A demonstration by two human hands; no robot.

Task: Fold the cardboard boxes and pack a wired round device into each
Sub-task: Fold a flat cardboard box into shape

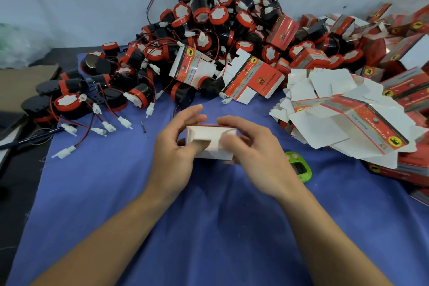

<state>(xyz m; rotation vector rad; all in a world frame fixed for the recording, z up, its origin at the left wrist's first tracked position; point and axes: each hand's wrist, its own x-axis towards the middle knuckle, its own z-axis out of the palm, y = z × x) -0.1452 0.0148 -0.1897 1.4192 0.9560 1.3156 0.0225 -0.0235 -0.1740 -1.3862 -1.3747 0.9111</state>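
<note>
A small white cardboard box (209, 138) with a red upper edge is held above the blue cloth (209, 216) at centre. My left hand (176, 146) grips its left side, thumb on the front flap. My right hand (253, 153) holds the right side, its thumb blurred over the white flap. Behind lies a large heap of round black and red wired devices (209, 21) with white connectors. Flat unfolded boxes (343, 114) are stacked at the right.
Folded red boxes (408, 37) pile up at the far right. A green gadget (299, 166) lies on the cloth beside my right wrist. Loose devices and wires (69, 104) spread at the left. Two flat cartons (253, 79) lean on the heap.
</note>
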